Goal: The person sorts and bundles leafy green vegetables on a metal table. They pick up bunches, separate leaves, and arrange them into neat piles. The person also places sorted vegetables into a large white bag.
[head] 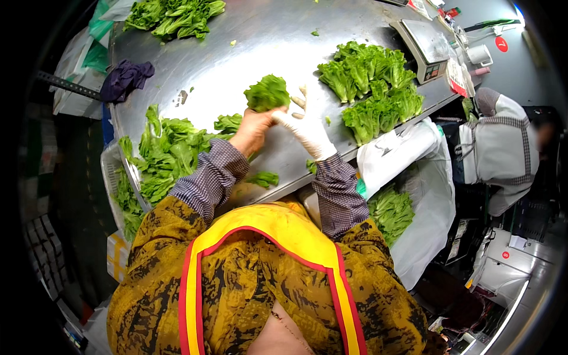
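Note:
My bare left hand (253, 131) is closed around the base of a green lettuce head (267, 93), which looks blurred above the steel table (284, 155). Just right of it is my right hand (306, 125) in a white glove, its fingers spread and its thumb close to my left hand; nothing shows in its palm. Heads of lettuce (370, 73) stand in rows to the right on the table. Loose lettuce leaves (171, 155) are heaped at the left, with one small leaf (264, 179) near the front edge.
A scale (424, 46) stands at the table's right edge, and a purple cloth (126, 80) at the left. More lettuce (177, 17) lies at the far left. A lined container (426, 213) with lettuce is below right; a leaf-filled crate (113, 177) is at left. A person (499, 146) bends at right.

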Demonstrator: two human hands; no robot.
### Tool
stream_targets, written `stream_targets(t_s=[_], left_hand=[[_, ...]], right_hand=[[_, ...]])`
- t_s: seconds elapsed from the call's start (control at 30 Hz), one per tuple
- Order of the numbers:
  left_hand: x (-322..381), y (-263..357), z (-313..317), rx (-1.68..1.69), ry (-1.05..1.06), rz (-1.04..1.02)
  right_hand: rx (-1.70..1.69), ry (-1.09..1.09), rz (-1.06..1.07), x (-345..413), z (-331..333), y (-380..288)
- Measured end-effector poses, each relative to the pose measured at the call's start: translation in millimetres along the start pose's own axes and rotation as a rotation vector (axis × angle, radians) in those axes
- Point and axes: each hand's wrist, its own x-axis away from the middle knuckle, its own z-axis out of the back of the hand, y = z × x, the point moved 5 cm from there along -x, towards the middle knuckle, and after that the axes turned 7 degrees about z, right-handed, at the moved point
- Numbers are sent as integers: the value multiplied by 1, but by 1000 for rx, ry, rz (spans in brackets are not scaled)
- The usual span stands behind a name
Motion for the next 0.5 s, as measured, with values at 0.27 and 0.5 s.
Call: stream_targets(t_s=[0.27,0.5], left_hand=[[-24,-24,-46,-716,10,-342],[109,-101,-47,-1740,-367,-1071]], right_hand=[[1065,197,380,-42,55,31],[922,21,779,-23,-7,2]])
